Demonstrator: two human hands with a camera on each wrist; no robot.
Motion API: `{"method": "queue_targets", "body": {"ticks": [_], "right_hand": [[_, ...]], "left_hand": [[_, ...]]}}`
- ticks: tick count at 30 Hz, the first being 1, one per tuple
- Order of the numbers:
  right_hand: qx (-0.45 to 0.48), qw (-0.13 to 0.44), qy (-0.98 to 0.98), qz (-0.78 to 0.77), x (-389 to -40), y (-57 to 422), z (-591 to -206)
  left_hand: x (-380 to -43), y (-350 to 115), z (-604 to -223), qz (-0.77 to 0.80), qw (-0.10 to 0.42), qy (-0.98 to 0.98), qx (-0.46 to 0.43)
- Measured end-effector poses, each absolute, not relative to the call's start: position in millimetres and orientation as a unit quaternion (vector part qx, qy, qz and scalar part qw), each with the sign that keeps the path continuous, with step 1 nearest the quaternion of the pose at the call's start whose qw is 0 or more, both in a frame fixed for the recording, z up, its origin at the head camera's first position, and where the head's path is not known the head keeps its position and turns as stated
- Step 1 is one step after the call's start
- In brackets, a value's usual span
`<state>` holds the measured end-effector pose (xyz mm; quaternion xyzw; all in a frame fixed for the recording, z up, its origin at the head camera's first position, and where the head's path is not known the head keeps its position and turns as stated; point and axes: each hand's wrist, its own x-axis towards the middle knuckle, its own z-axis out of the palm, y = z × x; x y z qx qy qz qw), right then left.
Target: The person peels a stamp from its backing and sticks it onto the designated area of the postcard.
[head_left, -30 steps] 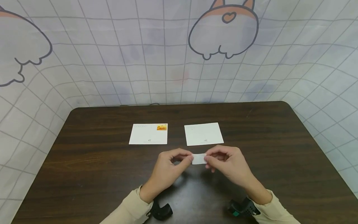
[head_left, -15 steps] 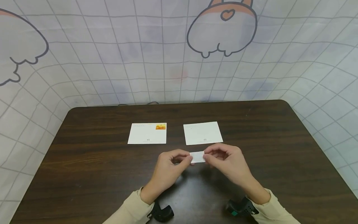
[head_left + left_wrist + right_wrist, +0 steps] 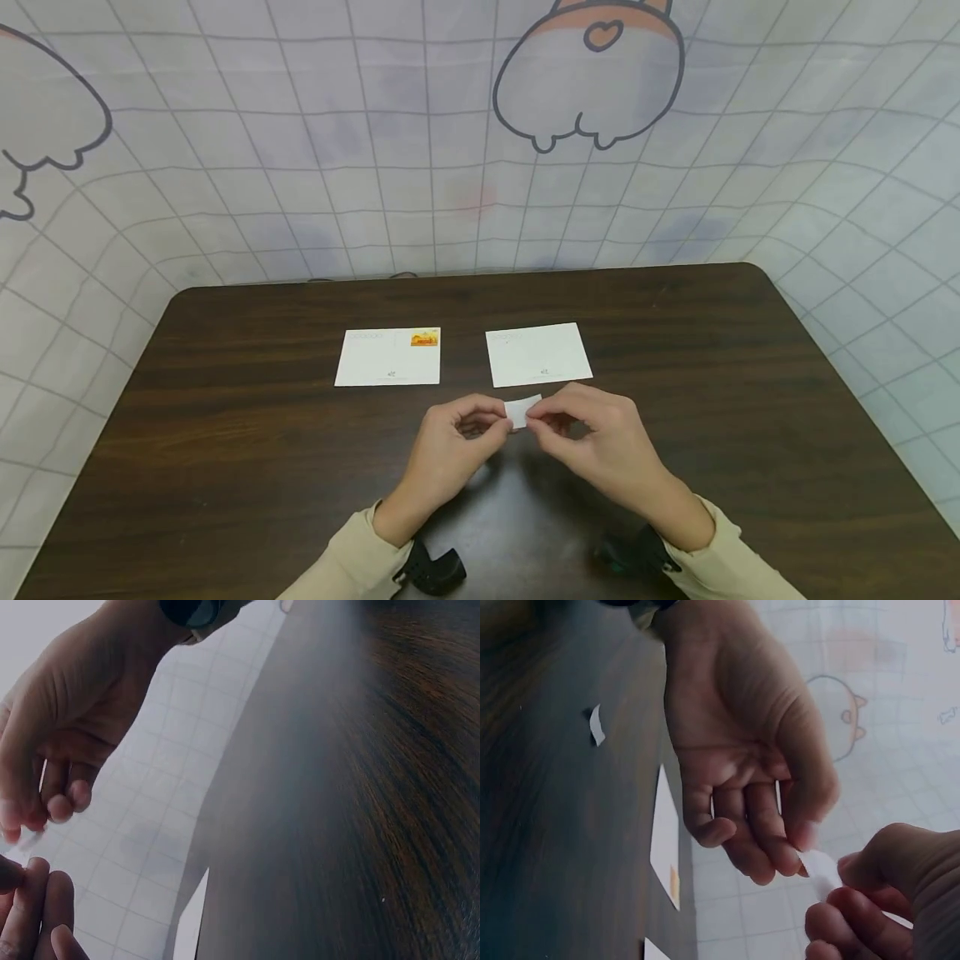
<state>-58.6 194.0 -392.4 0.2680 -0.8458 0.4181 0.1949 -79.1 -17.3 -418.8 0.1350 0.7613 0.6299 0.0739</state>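
Note:
Between my two hands is a small white rectangular piece of paper [image 3: 519, 410], slightly bent, held above the table. My left hand [image 3: 459, 442] pinches its left end between thumb and forefinger. At the right end, the thumb and forefinger of my right hand [image 3: 600, 433] pinch its edge. The right wrist view shows the same paper [image 3: 821, 874] curving between the fingertips. Beyond the hands lie two white cards: the left card [image 3: 375, 358] bears an orange-yellow stamp [image 3: 424, 339] at its top right corner, while the right card [image 3: 538, 357] has only faint print.
A dark wooden table [image 3: 247, 450] with rounded far corners lies below. Behind it hangs a pale gridded cloth [image 3: 337, 150] with cartoon animal drawings. A small curled white strip [image 3: 597, 725] rests on the table in the right wrist view.
My right hand has shifted slightly left and turned over the paper's right end. The paper, flat before, now bends and tilts upward at the right. The head view has turned slightly right.

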Motion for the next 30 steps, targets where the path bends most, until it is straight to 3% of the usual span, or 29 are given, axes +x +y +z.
{"method": "queue_targets", "body": {"ticks": [14, 30], "right_hand": [[0.305, 0.246, -0.854, 0.343, -61.9, 194.7, -398.6], [0.287, 0.242, -0.874, 0.308, -61.7, 192.7, -396.9]], "left_hand": [[-78.5, -9.0, -422.4, 0.639, 0.097, 0.753, 0.123], [-75.9, -4.9, -419.7, 0.648, 0.097, 0.745, 0.123]]}}
